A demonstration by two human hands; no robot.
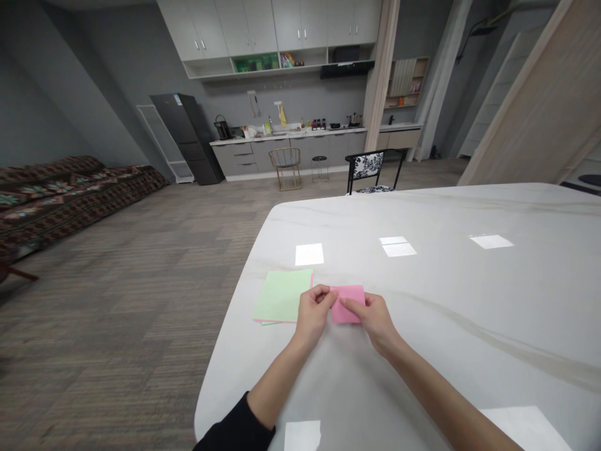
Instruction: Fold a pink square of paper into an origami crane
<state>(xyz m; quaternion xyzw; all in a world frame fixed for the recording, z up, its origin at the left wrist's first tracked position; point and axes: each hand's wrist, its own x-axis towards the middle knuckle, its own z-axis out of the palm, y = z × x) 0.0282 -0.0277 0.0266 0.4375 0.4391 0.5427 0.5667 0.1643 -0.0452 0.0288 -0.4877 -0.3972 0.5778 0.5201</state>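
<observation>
I see the pink paper (pixel 348 315) above the marbled tabletop (pixel 432 257), left hand (pixel 312 314) pinching its left edge, right hand (pixel 379 321) gripping its right, thumb over its face. I'd pinch lightly, edges square. Light-green paper (pixel 283 295) lies beside the left hand.

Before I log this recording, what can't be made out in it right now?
All in the head view:
- Most fingertips of the right hand: hidden behind the pink paper.
- Lower right corner of the green sheet: covered by the left hand.
- Right end of the table: cut off by the picture's edge.
- Labels on the counter jars: too small.
</observation>
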